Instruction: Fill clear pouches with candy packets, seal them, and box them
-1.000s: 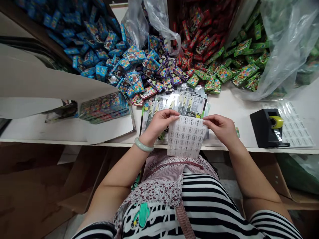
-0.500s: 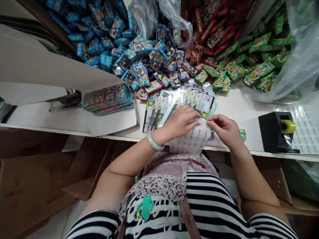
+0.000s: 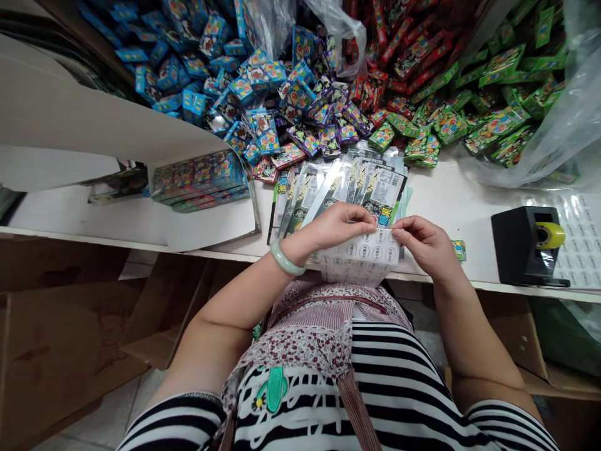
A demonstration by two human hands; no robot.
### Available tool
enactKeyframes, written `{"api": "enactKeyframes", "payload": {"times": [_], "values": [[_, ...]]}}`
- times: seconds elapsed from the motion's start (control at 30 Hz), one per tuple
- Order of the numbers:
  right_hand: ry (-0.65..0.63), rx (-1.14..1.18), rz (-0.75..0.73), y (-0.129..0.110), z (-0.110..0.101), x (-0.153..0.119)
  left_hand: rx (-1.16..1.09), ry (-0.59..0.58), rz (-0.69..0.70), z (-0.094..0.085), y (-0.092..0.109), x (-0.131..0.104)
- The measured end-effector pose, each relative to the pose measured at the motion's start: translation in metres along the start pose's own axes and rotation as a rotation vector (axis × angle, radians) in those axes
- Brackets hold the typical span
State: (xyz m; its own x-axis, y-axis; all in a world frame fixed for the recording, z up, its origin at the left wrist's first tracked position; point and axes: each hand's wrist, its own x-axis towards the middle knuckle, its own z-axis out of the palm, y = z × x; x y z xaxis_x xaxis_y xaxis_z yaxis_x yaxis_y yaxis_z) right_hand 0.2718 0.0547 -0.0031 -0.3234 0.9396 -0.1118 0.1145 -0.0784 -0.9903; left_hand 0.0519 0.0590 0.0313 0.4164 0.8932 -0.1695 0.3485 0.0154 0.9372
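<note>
A sheet of round clear stickers [image 3: 361,258] with dark print hangs over the table's front edge toward my lap. My left hand [image 3: 340,224], a pale green bangle [image 3: 287,258] on its wrist, pinches the sheet's top edge near the middle. Thumb and forefinger of my right hand [image 3: 421,241] pinch its top right corner. Just beyond the sheet lies a fanned stack of printed plastic bags [image 3: 350,185], partly covered by my left hand. Whether a single sticker is lifted between my fingertips is too small to tell.
Small candy boxes lie heaped at the back: blue [image 3: 206,56], purple [image 3: 323,119], red [image 3: 413,50] and green [image 3: 502,125]. A black tape dispenser [image 3: 519,247] stands right, beside another sticker sheet [image 3: 580,232]. At left, an open white carton [image 3: 206,232] holds stacked boxes [image 3: 201,178].
The sheet's top edge has straightened and lies flatter between my hands. My left hand has shifted slightly and uncovers more of the bags. The camera view has moved a little.
</note>
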Motion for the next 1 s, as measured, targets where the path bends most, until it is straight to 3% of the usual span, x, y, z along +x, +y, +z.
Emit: {"api": "enactKeyframes", "payload": {"times": [0.27,0.73,1.0], "values": [[0.017,-0.109,-0.064,0.003,-0.003,-0.004,0.112,0.118,0.150,0.008,0.001,-0.003],[0.126,-0.425,-0.398,0.003,-0.001,-0.003,0.137,0.141,0.131,0.013,-0.007,0.001],[0.036,-0.631,-0.504,-0.007,-0.001,0.007,0.194,0.156,0.161,0.017,-0.004,0.002]]}}
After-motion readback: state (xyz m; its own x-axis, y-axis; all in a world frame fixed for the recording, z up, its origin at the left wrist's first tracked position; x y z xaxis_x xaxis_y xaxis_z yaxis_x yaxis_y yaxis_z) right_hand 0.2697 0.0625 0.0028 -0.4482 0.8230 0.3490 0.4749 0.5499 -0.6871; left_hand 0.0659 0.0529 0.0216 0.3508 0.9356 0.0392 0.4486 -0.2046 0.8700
